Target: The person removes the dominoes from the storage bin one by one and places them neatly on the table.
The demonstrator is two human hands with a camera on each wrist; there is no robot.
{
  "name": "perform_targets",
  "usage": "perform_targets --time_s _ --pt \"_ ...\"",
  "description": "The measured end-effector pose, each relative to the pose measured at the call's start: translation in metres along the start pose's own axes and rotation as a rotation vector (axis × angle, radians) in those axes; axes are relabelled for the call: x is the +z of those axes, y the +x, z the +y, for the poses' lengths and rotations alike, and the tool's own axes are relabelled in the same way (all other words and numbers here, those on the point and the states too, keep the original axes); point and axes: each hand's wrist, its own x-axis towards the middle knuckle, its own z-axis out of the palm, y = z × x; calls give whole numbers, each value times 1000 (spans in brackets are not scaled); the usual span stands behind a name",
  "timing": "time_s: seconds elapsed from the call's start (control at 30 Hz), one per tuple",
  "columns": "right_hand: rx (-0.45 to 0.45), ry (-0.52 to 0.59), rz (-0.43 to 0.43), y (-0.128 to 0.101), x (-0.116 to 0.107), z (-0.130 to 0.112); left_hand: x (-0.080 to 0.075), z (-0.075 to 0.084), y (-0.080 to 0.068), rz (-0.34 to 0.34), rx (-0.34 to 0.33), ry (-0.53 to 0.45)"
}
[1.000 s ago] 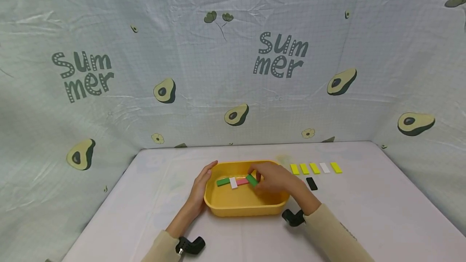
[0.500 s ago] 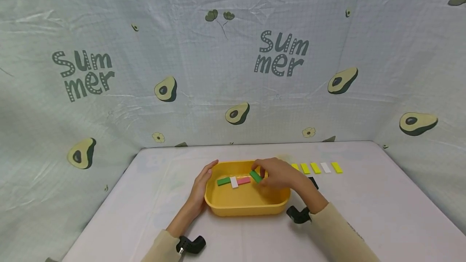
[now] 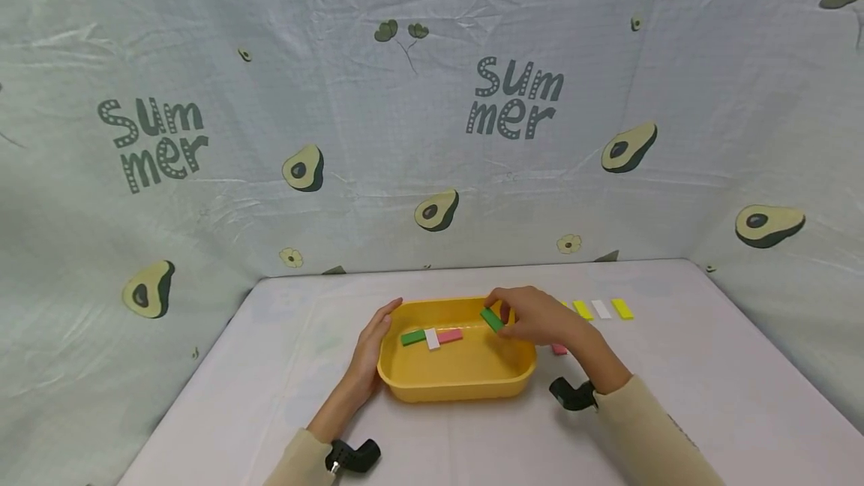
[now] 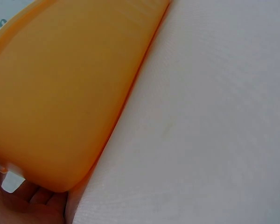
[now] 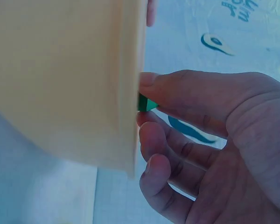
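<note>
A yellow plastic tray (image 3: 459,388) stands on the table. Along its left wall lies my left hand (image 3: 367,355), fingers extended against the outside; in the left wrist view, fingers (image 4: 30,200) show at the tray's lower corner. My right hand (image 3: 540,321) pinches a green block (image 3: 493,319) between thumb and fingers, over the tray's right part. From the right wrist view, the tray's wall partly hides that green block (image 5: 147,101). Inside the tray, another green block (image 3: 413,337), a white block (image 3: 432,338) and a pink block (image 3: 449,336) lie in a touching row.
Right of the tray, yellow blocks (image 3: 622,309) and a white block (image 3: 601,309) lie in a row on the white table (image 3: 675,396). A pink block (image 3: 559,349) shows partly beneath the right wrist. A patterned curtain (image 3: 378,133) hangs behind the table.
My right hand has moved right and slightly up with the green block, away from the row in the tray. The left hand has stayed at the tray's side.
</note>
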Motion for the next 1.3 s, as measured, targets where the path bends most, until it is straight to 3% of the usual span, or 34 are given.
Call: perform_targets --time_s 0.57,0.9,1.3 --pt "36 -40 49 -30 -31 46 -2 3 0 -6 10 5" --pt "135 -40 54 -54 -41 75 -3 0 0 -20 11 -18" --pt "224 38 17 -75 -51 108 -3 -1 -1 -25 3 -23"
